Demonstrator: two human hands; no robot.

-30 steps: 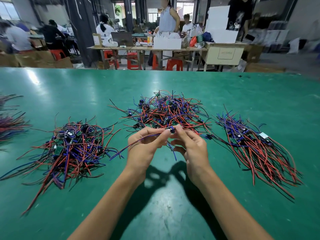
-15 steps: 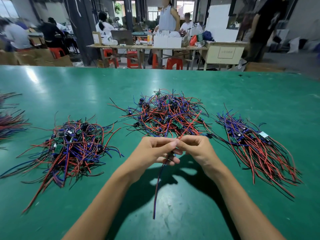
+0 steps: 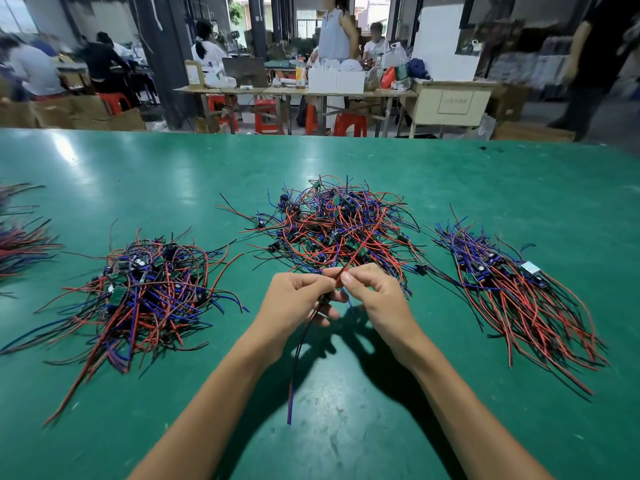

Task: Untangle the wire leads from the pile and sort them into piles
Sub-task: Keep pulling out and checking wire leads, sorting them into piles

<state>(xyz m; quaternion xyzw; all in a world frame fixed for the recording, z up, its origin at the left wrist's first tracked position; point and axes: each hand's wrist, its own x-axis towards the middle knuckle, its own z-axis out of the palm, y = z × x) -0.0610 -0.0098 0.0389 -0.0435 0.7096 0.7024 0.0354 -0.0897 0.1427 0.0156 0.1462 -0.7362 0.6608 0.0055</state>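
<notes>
Red wire lead (image 3: pixel 360 247) pinched between both grips, left hand (image 3: pixel 294 299), right hand (image 3: pixel 377 299), black strand hanging below.

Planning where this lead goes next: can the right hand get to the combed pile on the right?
Probably yes: bare green table lies between the right hand and that pile, though it pinches a red wire.

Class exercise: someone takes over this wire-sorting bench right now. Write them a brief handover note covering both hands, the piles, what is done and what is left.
Left hand and right hand both pinch one wire lead above the green table; its tail hangs toward you.
Tangled middle pile: still to be sorted.
Right pile: leads lie roughly parallel.
Left pile: looser heap.
Left to do: place the held lead, then go on pulling from the middle pile.
</notes>
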